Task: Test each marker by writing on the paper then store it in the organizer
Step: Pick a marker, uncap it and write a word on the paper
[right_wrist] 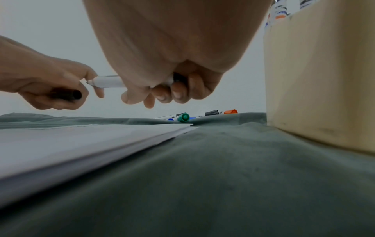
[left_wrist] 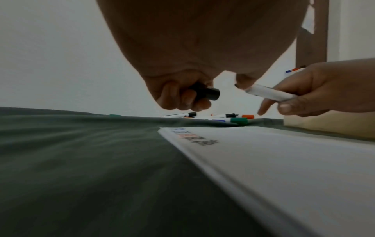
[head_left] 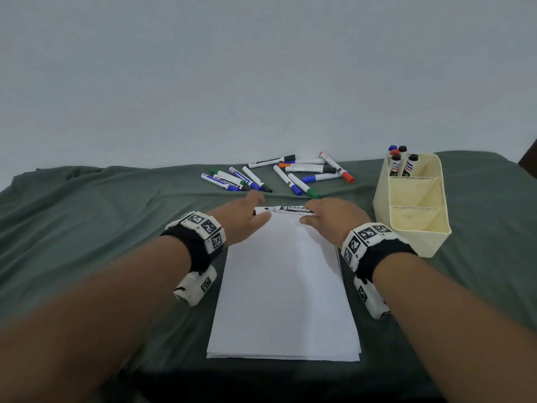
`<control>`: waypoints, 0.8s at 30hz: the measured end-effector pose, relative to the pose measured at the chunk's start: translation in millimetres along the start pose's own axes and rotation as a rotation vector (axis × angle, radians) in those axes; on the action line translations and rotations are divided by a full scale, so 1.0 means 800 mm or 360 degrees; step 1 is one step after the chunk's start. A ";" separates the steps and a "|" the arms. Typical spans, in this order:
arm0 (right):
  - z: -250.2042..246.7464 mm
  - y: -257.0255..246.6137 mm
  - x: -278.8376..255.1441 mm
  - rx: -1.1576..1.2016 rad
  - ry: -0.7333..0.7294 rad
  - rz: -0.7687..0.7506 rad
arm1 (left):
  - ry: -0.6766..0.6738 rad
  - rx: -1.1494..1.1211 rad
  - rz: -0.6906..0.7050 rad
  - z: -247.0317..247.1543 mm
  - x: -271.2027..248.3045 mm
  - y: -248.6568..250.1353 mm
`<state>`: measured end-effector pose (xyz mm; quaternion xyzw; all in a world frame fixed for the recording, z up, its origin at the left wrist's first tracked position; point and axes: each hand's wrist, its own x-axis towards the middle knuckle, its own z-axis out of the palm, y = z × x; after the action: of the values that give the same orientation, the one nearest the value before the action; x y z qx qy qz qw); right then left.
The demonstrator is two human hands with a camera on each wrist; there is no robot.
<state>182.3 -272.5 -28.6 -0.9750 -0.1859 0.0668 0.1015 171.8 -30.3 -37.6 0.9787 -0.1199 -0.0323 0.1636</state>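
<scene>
A white whiteboard marker is held level above the far end of the paper stack, its tip bare and pointing left. My right hand grips its barrel. My left hand curls round the black cap, pulled off and a short way from the tip. Several short test scribbles show at the paper's far left corner. The cream organizer stands to the right, with several markers upright in its far compartment.
Several loose capped markers lie scattered on the green cloth beyond the paper, near the wall. The organizer's two nearer compartments hold nothing. A dark wooden piece stands at the far right.
</scene>
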 end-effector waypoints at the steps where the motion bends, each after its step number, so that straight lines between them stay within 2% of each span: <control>1: 0.000 0.000 0.000 0.0007 0.0003 0.0009 | 0.0046 -0.0024 -0.0048 -0.002 -0.002 -0.011; 4: 0.001 -0.001 -0.002 -0.0004 0.0023 0.0009 | 0.0148 0.0083 -0.0200 -0.019 -0.007 -0.048; 6: 0.002 -0.002 -0.002 -0.0023 0.0041 0.0012 | 0.0083 0.0305 -0.0281 -0.034 -0.013 -0.075; 9: 0.002 -0.002 -0.003 -0.0033 0.0055 0.0013 | -0.0081 0.0633 -0.0275 -0.052 -0.020 -0.116; 12: 0.002 -0.002 -0.004 -0.0037 0.0062 0.0017 | -0.0113 0.0734 -0.0280 -0.056 -0.028 -0.143; 19: 0.003 -0.002 -0.004 -0.0006 0.0078 0.0032 | 0.0019 0.0488 -0.0300 -0.045 -0.034 -0.161; 24: 0.003 -0.004 -0.004 0.0046 0.0103 0.0065 | 0.0238 0.0865 -0.0216 -0.044 -0.047 -0.138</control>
<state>177.6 -270.7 -29.6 -0.9787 -0.1618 0.0400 0.1200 163.8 91.4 -39.4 0.9921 -0.0460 0.0625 -0.0987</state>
